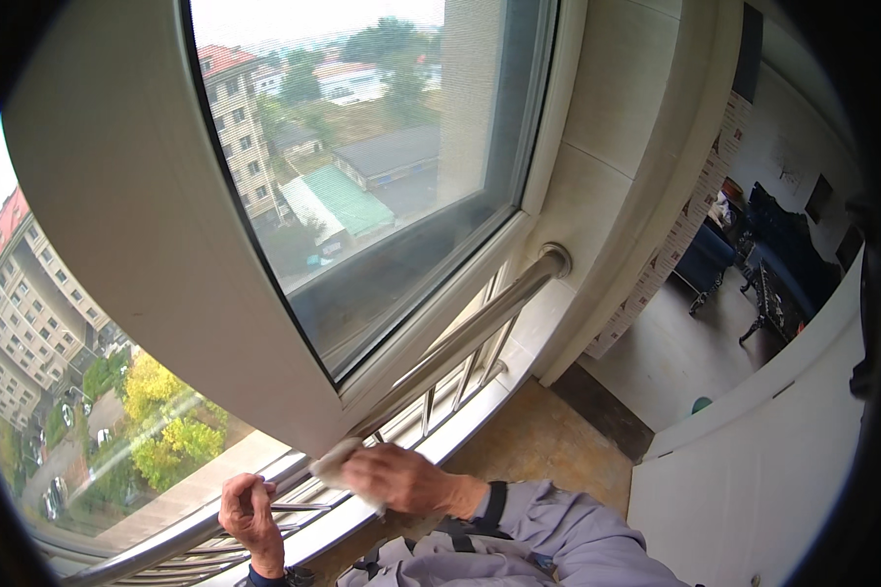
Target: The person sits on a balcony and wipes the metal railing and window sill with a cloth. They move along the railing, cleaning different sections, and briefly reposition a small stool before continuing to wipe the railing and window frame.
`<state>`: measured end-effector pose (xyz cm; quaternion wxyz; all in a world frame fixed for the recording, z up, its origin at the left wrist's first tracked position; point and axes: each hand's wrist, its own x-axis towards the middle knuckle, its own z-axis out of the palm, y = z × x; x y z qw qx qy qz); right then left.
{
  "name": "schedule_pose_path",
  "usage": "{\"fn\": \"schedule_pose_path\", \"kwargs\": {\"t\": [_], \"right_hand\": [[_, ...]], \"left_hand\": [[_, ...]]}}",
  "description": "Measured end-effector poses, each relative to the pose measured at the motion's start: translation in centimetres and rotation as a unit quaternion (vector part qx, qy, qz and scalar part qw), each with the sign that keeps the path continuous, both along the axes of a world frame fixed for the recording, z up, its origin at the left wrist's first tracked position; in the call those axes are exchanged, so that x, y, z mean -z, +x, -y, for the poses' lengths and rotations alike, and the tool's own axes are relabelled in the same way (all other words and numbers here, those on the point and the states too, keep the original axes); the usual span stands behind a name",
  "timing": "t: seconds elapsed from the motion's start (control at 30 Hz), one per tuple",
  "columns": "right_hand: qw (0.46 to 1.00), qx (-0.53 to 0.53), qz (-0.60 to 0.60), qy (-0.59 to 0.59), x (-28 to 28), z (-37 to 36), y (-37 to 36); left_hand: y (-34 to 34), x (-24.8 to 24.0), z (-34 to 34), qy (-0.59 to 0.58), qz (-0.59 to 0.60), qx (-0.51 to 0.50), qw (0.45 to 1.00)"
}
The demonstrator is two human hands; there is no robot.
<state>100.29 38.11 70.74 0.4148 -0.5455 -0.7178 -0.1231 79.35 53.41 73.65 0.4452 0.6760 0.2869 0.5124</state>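
My right hand [401, 479] is closed around a whitish cloth [337, 464], slightly blurred. The cloth lies against the lower corner of the white window frame [294, 391], just where the metal handrail [460, 340] passes; whether it touches frame, rail or both I cannot tell. To its left, my left hand [252, 516] is raised in front of the rail with its fingers curled in. Anything inside those fingers is hidden. Behind the frame's edge stands a glass pane [362, 176] with a screen-like texture.
Metal balusters [465, 377] run below the handrail along a white sill. On the right are a white door panel [754, 479] and an opening onto a room with dark blue furniture [788, 249]. Brownish floor [558, 440] shows beside me. Buildings and trees are outside, far below.
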Motion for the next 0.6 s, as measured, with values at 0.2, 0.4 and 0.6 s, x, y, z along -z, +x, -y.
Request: {"fn": "schedule_pose_path", "kwargs": {"t": [0.2,0.4,0.6], "right_hand": [[0.816,0.457,-0.355,-0.004,-0.7,10.2,14.8],[0.815,0.561,-0.094,0.108,-6.3,14.1,27.2],[0.861,0.496,0.073,-0.085,-6.2,9.2,35.1]], "left_hand": [[0.0,0.5,-0.1,-0.016,-0.010,-0.012,1.000],[-0.3,1.1,-0.5,0.028,-0.058,-0.031,0.997],[0.0,1.7,-0.4,0.040,-0.046,-0.064,0.996]]}}
